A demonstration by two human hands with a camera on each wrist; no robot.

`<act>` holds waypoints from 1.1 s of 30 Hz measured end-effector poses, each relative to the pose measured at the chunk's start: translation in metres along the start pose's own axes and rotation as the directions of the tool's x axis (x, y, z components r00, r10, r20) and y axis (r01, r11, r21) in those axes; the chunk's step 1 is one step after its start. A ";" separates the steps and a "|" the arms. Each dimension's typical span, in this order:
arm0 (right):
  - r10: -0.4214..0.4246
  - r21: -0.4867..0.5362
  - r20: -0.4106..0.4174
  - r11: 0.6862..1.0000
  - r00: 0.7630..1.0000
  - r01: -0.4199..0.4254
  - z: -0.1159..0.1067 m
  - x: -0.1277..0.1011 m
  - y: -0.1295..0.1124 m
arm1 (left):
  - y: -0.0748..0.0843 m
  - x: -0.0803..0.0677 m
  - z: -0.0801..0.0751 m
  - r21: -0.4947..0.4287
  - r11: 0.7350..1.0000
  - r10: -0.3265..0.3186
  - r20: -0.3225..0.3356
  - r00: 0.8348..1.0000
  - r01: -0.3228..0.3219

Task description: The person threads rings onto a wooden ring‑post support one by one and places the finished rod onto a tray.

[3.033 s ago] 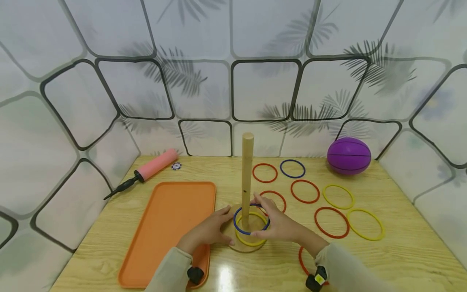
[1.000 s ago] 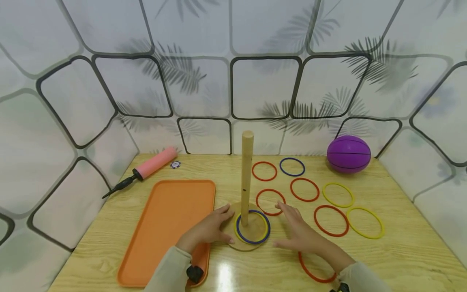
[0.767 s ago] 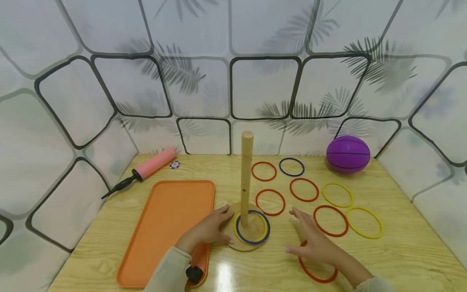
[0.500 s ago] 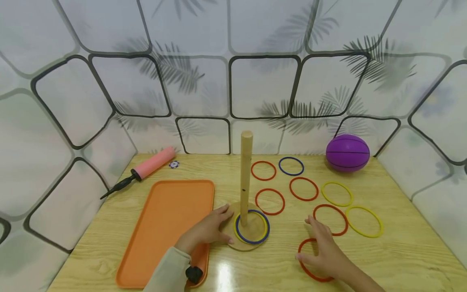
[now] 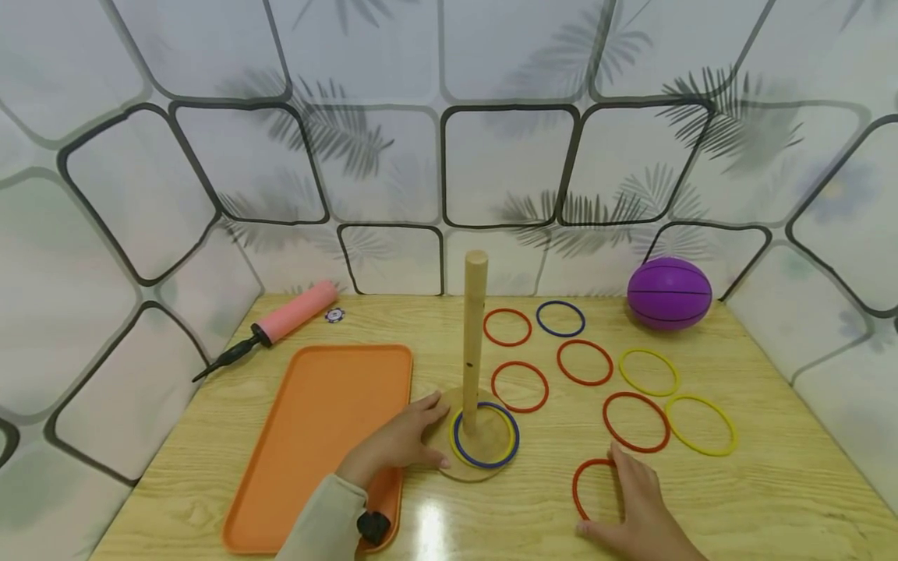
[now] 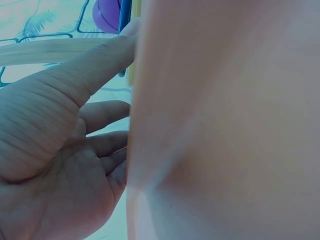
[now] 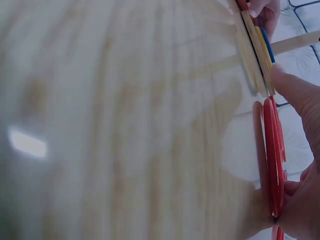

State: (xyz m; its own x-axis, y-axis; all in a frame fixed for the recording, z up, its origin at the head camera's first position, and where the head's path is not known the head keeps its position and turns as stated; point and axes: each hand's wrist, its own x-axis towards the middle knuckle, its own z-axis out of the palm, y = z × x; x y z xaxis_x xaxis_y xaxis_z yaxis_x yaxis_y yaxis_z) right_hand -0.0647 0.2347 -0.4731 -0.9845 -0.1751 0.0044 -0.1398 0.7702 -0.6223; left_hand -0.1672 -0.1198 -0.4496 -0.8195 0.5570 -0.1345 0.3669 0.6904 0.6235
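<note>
A wooden peg (image 5: 474,343) stands upright on a round base (image 5: 456,467). A blue ring (image 5: 517,448) lies over a yellow ring (image 5: 454,448) around the peg's foot. My left hand (image 5: 393,444) rests on the base's left edge, fingers and thumb apart; the left wrist view shows this hand (image 6: 65,145) from the palm side. At the front right, my right hand (image 5: 641,510) spreads over a red ring (image 5: 577,491), index finger at its far rim and thumb near its front rim. The right wrist view shows the thumb extended beside the red ring (image 7: 272,155); firm contact is unclear.
An orange tray (image 5: 330,436) lies left of the base, partly under the left forearm. Behind it are a pink pump (image 5: 298,313) and a small chip (image 5: 335,315). Several loose rings, including another blue ring (image 5: 560,319), lie right of the peg, before a purple ball (image 5: 669,294).
The blue ring, earlier in my right hand above the base, now lies on the yellow ring. My right hand has let go and moved right and nearer, to the front red ring. My left hand stays.
</note>
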 end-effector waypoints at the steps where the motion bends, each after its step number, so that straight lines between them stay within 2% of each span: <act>1: -0.005 -0.005 -0.001 1.000 1.000 0.005 0.001 0.000 0.001 | 0.000 0.000 0.000 0.000 1.000 0.002 -0.002 1.000 -0.002; 6: -0.022 -0.032 -0.018 0.999 1.000 0.022 0.002 -0.001 0.001 | 0.000 0.000 0.000 0.000 1.000 0.006 -0.003 1.000 -0.006; 11: -0.001 -0.029 -0.021 1.000 1.000 0.001 0.002 0.000 0.001 | -0.001 0.000 0.000 -0.001 1.000 0.006 -0.005 1.000 -0.006; 18: -0.036 -0.024 -0.075 0.999 0.997 0.034 0.002 0.000 0.003 | 0.001 -0.001 0.000 -0.006 1.000 -0.002 0.000 1.000 0.002; 25: -0.057 -0.021 -0.103 0.998 0.993 0.055 -0.007 0.004 0.003 | 0.003 -0.002 -0.001 -0.010 1.000 -0.009 0.005 1.000 0.009; 29: -0.155 -0.045 -0.133 0.988 0.979 0.151 -0.016 0.010 0.000 | 0.003 -0.002 -0.001 -0.018 1.000 -0.006 0.002 1.000 0.006; 33: -0.309 -0.123 -0.177 0.949 0.934 0.291 -0.025 0.019 -0.005 | 0.003 -0.002 -0.001 -0.021 1.000 -0.004 -0.003 1.000 0.004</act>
State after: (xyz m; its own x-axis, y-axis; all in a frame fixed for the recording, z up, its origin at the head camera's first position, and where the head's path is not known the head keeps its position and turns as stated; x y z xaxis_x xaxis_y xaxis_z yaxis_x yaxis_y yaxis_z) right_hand -0.0853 0.2431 -0.4506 -0.8955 -0.2933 0.3347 -0.4317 0.7555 -0.4929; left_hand -0.1644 -0.1192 -0.4467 -0.8221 0.5531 -0.1350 0.3545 0.6829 0.6387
